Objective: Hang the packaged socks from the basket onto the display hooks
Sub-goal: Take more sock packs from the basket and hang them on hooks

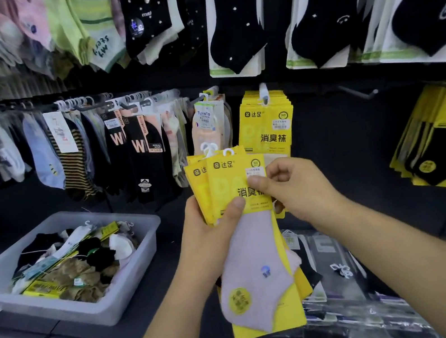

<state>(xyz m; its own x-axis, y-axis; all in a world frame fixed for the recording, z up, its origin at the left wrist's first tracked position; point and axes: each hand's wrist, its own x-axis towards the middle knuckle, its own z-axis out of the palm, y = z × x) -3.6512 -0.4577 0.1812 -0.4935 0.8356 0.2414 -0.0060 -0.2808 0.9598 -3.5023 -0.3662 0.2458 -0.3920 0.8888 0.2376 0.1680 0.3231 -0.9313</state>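
My left hand (pixel 212 235) grips a small stack of yellow-carded sock packs (pixel 247 253) from below, thumb across the front card; the front pack shows a pale pink sock. My right hand (pixel 286 184) pinches the upper right corner of the front card. White plastic hangers stick up from the tops of the packs. Just behind them, matching yellow packs (pixel 266 126) hang on a display hook (pixel 264 94). A bare hook (pixel 359 93) juts out to the right. The grey basket (pixel 130 290) at lower left holds several loose sock packs.
Rows of hung socks fill the dark wall: black star socks (pixel 232 19) above, striped and black pairs (pixel 136 151) at left, more yellow-and-black packs (pixel 441 138) at right. Clear-bagged socks (pixel 338 267) lie on the shelf under my right arm.
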